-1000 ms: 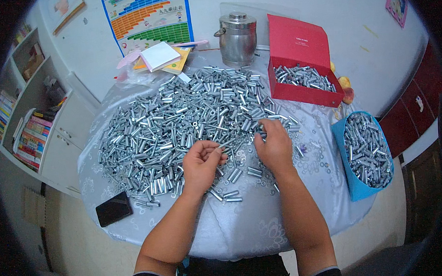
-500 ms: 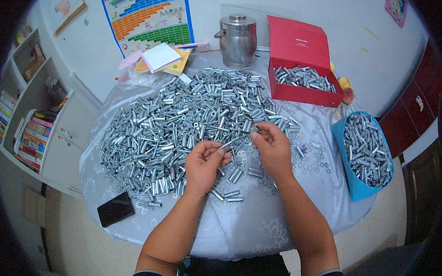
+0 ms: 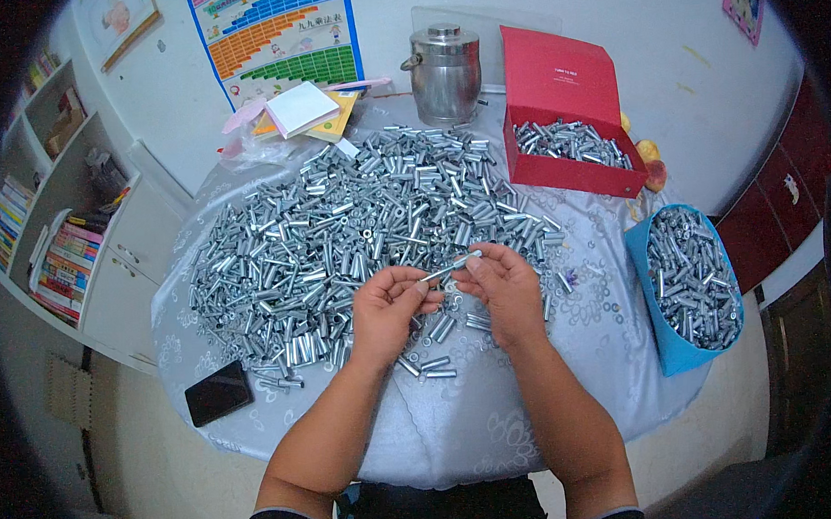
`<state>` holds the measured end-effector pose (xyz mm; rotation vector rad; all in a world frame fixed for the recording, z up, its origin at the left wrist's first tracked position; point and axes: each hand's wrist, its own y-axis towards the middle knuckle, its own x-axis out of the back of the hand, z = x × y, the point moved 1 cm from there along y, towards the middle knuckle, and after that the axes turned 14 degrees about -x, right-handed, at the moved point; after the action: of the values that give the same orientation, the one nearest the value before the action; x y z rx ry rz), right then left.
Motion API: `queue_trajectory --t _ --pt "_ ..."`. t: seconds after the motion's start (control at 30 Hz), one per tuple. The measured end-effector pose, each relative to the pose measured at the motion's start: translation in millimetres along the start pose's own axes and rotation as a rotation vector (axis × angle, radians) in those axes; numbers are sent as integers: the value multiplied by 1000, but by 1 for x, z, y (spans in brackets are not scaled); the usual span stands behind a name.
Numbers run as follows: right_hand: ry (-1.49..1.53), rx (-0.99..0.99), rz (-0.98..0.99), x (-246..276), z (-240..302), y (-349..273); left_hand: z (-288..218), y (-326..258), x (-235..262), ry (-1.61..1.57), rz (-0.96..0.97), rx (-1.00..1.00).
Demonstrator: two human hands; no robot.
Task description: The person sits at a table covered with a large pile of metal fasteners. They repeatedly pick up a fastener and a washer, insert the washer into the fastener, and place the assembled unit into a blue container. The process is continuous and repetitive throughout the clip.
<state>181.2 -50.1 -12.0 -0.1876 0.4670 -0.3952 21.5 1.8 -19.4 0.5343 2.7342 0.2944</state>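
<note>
A wide heap of small silver metal sleeves [image 3: 341, 235] covers the round table [image 3: 494, 421] with its pale cloth. Just above the near edge of the heap, my left hand [image 3: 390, 311] and my right hand [image 3: 503, 284] meet. Between their fingertips they hold one thin silver bolt [image 3: 452, 267], lying almost level, the left fingers at its left end and the right fingers at its right end. A few loose sleeves [image 3: 433, 364] lie under my wrists.
A red box [image 3: 568, 163] with metal parts stands at the back right, a blue bin [image 3: 682, 296] full of them at the right edge. A steel pot [image 3: 444, 71], papers [image 3: 301, 112] and a black phone [image 3: 217, 392] also sit on the table. Bookshelves [image 3: 39, 227] stand left.
Both hands lifted off the heap and drew together; a thin bolt is now held up between their fingertips.
</note>
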Motion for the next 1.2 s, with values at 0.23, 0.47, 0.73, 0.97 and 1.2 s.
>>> queue_trajectory --t 0.23,0.47,0.73,0.97,1.2 --pt "-100 -36 3 -1 1 -3 5 -2 2 19 31 19" --pt "-236 -61 138 8 3 -3 -6 -1 -3 -15 54 97" --pt "-512 171 85 3 13 -15 -12 -6 -14 -164 103 116" --pt "-447 185 -92 -3 17 -18 -6 -4 -7 -223 4 187" --pt "-821 429 -308 21 17 3 -8 3 9 -160 -130 118"
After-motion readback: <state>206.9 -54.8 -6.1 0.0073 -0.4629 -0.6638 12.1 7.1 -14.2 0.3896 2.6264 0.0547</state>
